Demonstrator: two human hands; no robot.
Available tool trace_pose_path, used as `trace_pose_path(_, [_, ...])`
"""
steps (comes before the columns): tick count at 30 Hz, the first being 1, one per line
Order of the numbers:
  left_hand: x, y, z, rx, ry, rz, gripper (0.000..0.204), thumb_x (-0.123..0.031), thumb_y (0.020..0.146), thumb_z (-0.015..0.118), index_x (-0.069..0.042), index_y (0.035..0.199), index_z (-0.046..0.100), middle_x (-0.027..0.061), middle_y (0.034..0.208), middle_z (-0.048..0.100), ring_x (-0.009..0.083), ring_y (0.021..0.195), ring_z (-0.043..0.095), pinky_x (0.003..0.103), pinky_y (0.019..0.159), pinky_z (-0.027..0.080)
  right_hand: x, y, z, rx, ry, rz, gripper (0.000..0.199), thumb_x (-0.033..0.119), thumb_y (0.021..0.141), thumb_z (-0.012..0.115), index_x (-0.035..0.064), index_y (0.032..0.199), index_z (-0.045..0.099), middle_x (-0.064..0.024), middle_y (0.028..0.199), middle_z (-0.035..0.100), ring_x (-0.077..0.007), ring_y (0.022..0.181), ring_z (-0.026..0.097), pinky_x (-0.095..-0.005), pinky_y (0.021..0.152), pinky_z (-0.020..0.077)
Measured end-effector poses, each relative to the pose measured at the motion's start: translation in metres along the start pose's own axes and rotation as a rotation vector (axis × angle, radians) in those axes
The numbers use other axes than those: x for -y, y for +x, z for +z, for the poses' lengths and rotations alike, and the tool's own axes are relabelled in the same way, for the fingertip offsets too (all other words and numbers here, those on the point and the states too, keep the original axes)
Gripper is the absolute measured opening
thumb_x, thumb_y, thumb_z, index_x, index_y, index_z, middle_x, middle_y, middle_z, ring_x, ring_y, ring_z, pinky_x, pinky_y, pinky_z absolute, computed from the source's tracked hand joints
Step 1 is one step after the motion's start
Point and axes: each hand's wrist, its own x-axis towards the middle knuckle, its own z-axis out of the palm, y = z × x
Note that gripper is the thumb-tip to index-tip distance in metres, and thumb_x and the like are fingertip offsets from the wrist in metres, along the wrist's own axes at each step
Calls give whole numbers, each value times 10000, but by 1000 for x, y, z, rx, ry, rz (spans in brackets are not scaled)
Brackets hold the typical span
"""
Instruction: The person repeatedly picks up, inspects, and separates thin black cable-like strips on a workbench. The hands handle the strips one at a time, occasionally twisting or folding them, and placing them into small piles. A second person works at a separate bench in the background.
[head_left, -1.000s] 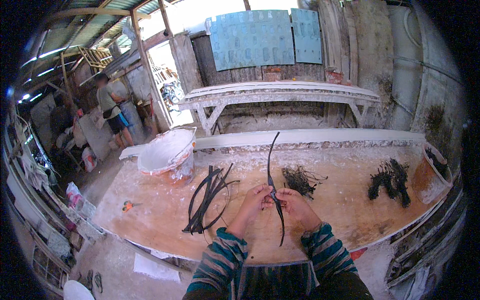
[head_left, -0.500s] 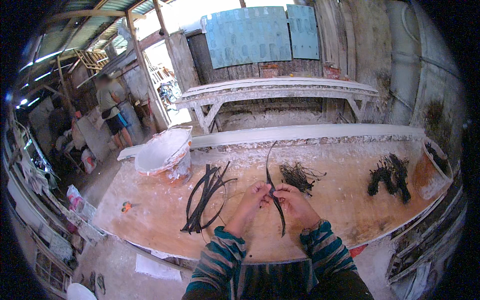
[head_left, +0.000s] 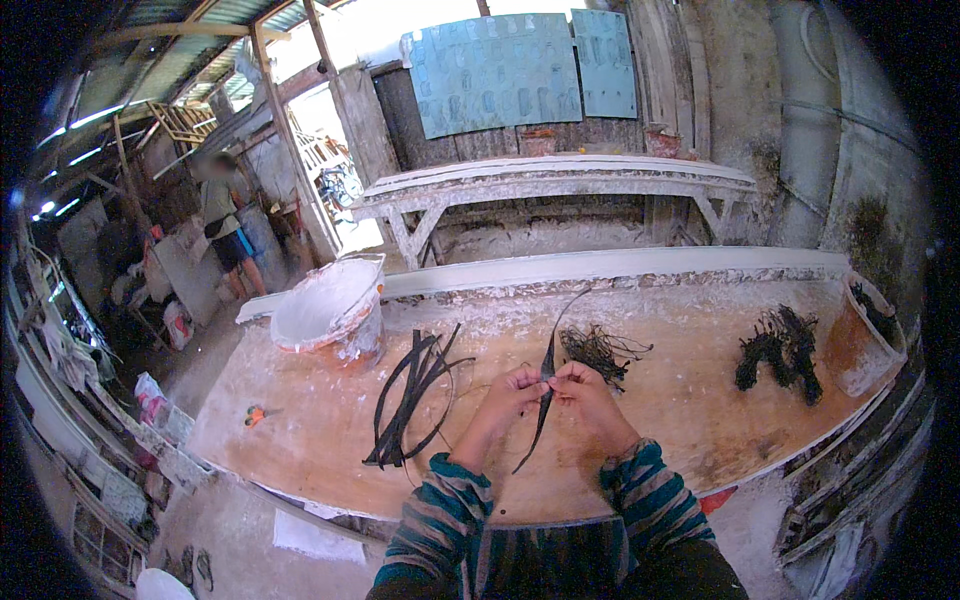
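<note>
Over the tabletop [head_left: 300,400], the left hand [head_left: 515,391] and right hand [head_left: 584,388] pinch a black strip [head_left: 549,358] near its middle, where close, even pressure should steady it.

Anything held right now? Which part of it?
Yes: a thin black strip, held near its middle by the left grip and the right grip close together; both its ends stick out free.
</note>
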Motion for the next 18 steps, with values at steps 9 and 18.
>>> trace_pose_path(9, [12,5,-7,-49,-15,47,74,-126,796,603,-76,825,556,-40,714,579,22,562,497,149,464,359,3,-1,-1,40,-11,-3,57,106,798,563,99,777,511,4,713,544,-90,645,520,-218,594,415])
trace_pose_path(18, [15,5,-5,-45,-56,60,88,-118,776,627,-102,811,548,-47,702,554,33,570,496,157,470,351,0,0,-4,147,162,54,48,100,817,560,98,819,512,-2,786,574,-110,708,561,-251,643,453])
